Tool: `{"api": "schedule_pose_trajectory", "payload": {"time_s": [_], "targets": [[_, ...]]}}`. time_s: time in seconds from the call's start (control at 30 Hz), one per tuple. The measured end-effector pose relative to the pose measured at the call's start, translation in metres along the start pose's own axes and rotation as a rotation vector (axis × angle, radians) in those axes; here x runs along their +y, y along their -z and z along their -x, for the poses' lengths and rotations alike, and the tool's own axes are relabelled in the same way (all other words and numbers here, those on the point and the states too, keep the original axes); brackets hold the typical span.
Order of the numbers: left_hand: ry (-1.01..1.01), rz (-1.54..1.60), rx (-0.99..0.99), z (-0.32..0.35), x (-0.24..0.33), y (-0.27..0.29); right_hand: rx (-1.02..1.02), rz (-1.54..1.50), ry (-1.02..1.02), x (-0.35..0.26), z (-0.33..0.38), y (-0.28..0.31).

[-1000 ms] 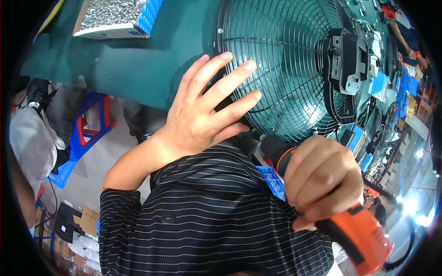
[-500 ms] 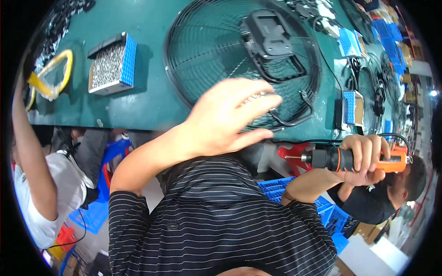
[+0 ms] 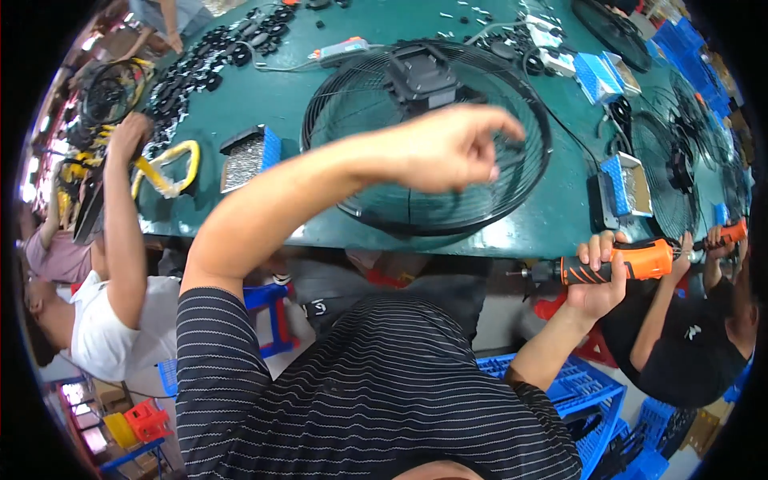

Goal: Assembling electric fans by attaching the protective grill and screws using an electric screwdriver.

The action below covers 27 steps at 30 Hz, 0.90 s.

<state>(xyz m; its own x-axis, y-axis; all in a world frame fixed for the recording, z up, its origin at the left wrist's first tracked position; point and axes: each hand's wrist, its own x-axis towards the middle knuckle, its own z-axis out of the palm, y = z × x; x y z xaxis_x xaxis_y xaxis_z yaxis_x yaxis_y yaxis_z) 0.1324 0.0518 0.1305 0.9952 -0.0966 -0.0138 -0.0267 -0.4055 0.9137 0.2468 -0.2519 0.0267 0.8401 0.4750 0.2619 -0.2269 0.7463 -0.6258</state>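
Observation:
My left hand [image 3: 460, 152] is held over a round black wire fan guard [image 3: 408, 216] on the green table. Its index finger stretches out to the right, the other fingers are bent, and nothing shows in it. A black motor housing [image 3: 422, 76] sits at the far part of the guard, partly covered by my left forearm. Off the table's front edge at the right, my right hand [image 3: 598, 276] is wrapped round an orange and black power screwdriver [image 3: 620, 264], whose bit points left.
An open box of screws [image 3: 248, 160] stands left of the guard; another screw box [image 3: 628, 188] lies to the right. A yellow frame [image 3: 188, 172] is near a co-worker's arm [image 3: 124, 216]. Black parts [image 3: 228, 48] cover the far left. Another co-worker [image 3: 680, 336] sits at right.
The view has shifted, showing more of the far table. My left hand has gone from spread fingers to mostly bent ones, farther over the guard. My right hand still holds the power screwdriver.

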Motion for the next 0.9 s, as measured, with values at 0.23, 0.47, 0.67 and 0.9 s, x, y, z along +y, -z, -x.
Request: {"api": "schedule_pose_trajectory", "payload": {"time_s": [0.23,0.47,0.67,0.9], "targets": [[-0.051,0.011,0.262,-0.018,0.071,0.108,0.08,0.014,-0.151,0.026,-0.009,0.018],[-0.025,-0.005,0.274,-0.025,0.083,0.137,0.124,0.069,-0.256,0.047,-0.023,0.019],[0.117,-0.123,0.284,-0.005,0.091,0.151,0.185,0.009,-0.393,0.068,-0.034,0.03],[0.256,-0.784,0.588,0.0,0.102,0.221,0.208,-0.226,-0.415,0.077,-0.03,0.058]]}}
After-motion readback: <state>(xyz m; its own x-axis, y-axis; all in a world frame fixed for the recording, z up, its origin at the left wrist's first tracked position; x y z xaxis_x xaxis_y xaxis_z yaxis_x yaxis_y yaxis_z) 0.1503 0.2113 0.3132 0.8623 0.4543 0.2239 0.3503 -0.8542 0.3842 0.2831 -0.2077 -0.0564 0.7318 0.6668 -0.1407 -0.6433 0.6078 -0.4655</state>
